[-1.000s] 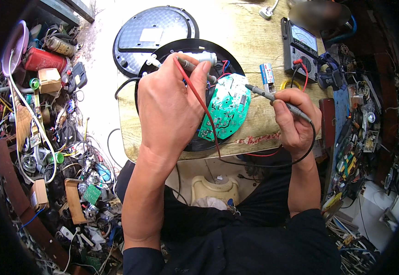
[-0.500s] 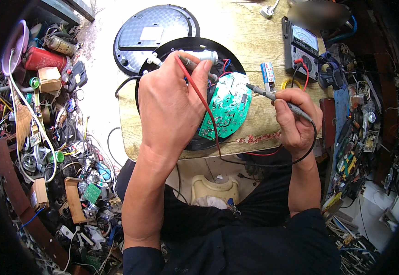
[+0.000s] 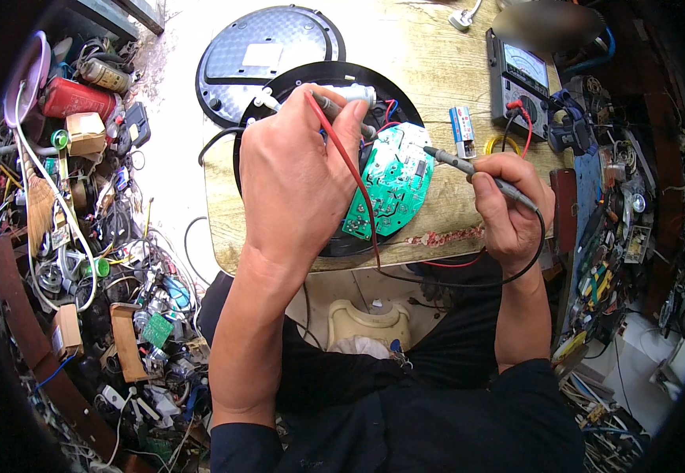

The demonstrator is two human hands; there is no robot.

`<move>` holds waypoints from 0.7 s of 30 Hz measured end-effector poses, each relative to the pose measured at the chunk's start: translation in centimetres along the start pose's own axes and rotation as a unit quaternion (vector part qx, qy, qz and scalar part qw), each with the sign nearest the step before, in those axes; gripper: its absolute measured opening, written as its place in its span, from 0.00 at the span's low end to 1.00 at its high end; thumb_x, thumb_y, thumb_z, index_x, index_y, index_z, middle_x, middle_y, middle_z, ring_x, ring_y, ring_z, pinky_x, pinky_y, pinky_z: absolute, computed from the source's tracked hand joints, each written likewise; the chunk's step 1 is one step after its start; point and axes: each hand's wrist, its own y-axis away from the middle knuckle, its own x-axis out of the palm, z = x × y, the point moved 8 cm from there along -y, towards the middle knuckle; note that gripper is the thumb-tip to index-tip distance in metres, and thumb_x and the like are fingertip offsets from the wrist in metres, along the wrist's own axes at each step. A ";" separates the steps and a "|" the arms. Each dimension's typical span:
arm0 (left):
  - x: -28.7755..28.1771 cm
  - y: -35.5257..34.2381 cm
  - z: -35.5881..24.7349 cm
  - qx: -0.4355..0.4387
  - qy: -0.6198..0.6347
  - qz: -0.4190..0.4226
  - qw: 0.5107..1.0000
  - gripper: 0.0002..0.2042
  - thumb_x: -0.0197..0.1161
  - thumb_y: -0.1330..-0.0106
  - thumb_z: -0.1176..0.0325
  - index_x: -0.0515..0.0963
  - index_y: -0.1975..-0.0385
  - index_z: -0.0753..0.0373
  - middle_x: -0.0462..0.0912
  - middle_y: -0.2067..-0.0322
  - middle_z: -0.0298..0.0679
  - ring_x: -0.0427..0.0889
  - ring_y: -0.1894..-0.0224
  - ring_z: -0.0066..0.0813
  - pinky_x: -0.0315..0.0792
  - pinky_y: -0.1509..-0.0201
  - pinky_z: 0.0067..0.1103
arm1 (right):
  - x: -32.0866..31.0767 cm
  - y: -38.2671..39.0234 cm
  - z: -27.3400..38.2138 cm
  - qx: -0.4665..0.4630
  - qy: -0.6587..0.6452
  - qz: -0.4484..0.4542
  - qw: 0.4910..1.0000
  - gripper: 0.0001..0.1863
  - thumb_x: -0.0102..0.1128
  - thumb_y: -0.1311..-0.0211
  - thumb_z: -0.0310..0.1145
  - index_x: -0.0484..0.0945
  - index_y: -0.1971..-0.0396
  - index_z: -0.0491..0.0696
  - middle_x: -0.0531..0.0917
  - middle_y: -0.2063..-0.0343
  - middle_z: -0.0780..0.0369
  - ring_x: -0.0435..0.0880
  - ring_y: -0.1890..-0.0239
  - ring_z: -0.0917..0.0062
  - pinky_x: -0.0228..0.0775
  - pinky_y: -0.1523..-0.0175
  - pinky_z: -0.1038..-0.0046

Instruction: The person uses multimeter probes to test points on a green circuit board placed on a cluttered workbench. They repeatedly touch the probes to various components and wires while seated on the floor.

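Observation:
My left hand (image 3: 291,169) is closed on a test probe (image 3: 334,108) with a red lead. Its tip points at the upper left edge of a green circuit board (image 3: 392,185); whether it touches is hard to see. In my right hand (image 3: 508,205) is another test probe (image 3: 454,162), dark grey with a black lead, its tip at the board's upper right edge. The board rests tilted over a round black housing (image 3: 396,88), which my left hand partly covers. Inside the housing are a silvery cylinder (image 3: 356,94) and red and blue wires.
An analog multimeter (image 3: 519,83) stands at the table's right with both leads plugged in. Near it lie a small blue-and-white box (image 3: 462,130) and a yellow ring (image 3: 497,144). A round black cover (image 3: 267,59) lies behind the housing. Heaped parts (image 3: 141,315) crowd the left floor.
Both hands and probes hold almost the same places. The view has shifted very slightly.

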 end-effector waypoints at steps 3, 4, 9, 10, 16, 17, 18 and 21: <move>0.0 -0.1 0.0 -0.004 0.000 0.004 1.000 0.09 0.71 0.27 0.70 0.82 0.67 0.70 0.87 0.80 0.47 0.88 0.81 0.37 0.76 0.75 0.26 | 0.1 -0.2 0.3 -0.020 0.000 0.001 1.000 0.06 0.68 0.35 0.20 0.83 0.60 0.40 0.86 0.71 0.58 0.83 0.75 0.75 0.73 0.68 0.74; 0.0 -0.1 0.0 -0.005 -0.004 0.006 1.000 0.10 0.71 0.27 0.70 0.82 0.67 0.70 0.87 0.80 0.47 0.88 0.81 0.37 0.76 0.75 0.26 | 0.1 -0.2 0.2 -0.021 -0.001 0.000 1.000 0.06 0.68 0.35 0.20 0.83 0.60 0.40 0.86 0.71 0.58 0.83 0.75 0.75 0.73 0.68 0.74; 0.1 0.0 0.1 0.001 0.005 -0.005 1.000 0.10 0.71 0.27 0.70 0.83 0.67 0.70 0.87 0.80 0.47 0.88 0.81 0.37 0.76 0.75 0.26 | 0.1 -0.1 0.1 -0.012 -0.001 0.002 1.000 0.05 0.69 0.35 0.20 0.83 0.60 0.41 0.86 0.71 0.58 0.83 0.74 0.75 0.73 0.67 0.74; 0.1 0.0 0.1 0.001 0.004 -0.005 1.000 0.10 0.71 0.27 0.69 0.83 0.68 0.70 0.87 0.80 0.47 0.88 0.81 0.37 0.76 0.75 0.26 | 0.1 -0.1 0.2 -0.015 0.001 0.002 1.000 0.05 0.69 0.35 0.20 0.83 0.60 0.41 0.86 0.71 0.58 0.83 0.74 0.75 0.73 0.67 0.74; 0.0 0.0 0.0 0.003 -0.001 -0.005 1.000 0.10 0.71 0.27 0.69 0.83 0.68 0.70 0.87 0.80 0.46 0.88 0.80 0.37 0.76 0.75 0.26 | 0.1 -0.2 0.4 -0.024 0.003 0.006 1.000 0.06 0.69 0.35 0.20 0.84 0.60 0.41 0.86 0.70 0.58 0.83 0.74 0.75 0.73 0.67 0.74; 0.0 0.0 0.0 0.001 -0.003 -0.003 1.000 0.10 0.71 0.27 0.69 0.83 0.68 0.70 0.87 0.80 0.46 0.88 0.80 0.37 0.76 0.75 0.26 | 0.1 -0.2 0.2 -0.023 -0.001 0.005 1.000 0.06 0.69 0.35 0.20 0.84 0.60 0.41 0.86 0.70 0.58 0.83 0.74 0.75 0.73 0.67 0.74; 0.1 0.0 0.0 -0.001 -0.002 -0.003 1.000 0.10 0.71 0.27 0.69 0.83 0.68 0.70 0.87 0.80 0.46 0.88 0.80 0.37 0.76 0.75 0.26 | 0.1 -0.2 0.1 -0.022 -0.005 0.005 1.000 0.06 0.69 0.35 0.20 0.84 0.60 0.40 0.86 0.70 0.58 0.83 0.74 0.75 0.73 0.67 0.74; 0.1 0.0 0.1 -0.002 0.003 -0.005 1.000 0.10 0.71 0.27 0.69 0.83 0.68 0.70 0.87 0.80 0.46 0.88 0.81 0.37 0.76 0.75 0.26 | 0.2 -0.3 0.5 -0.046 0.004 0.003 0.999 0.06 0.70 0.36 0.19 0.84 0.60 0.40 0.86 0.70 0.58 0.84 0.74 0.74 0.74 0.66 0.74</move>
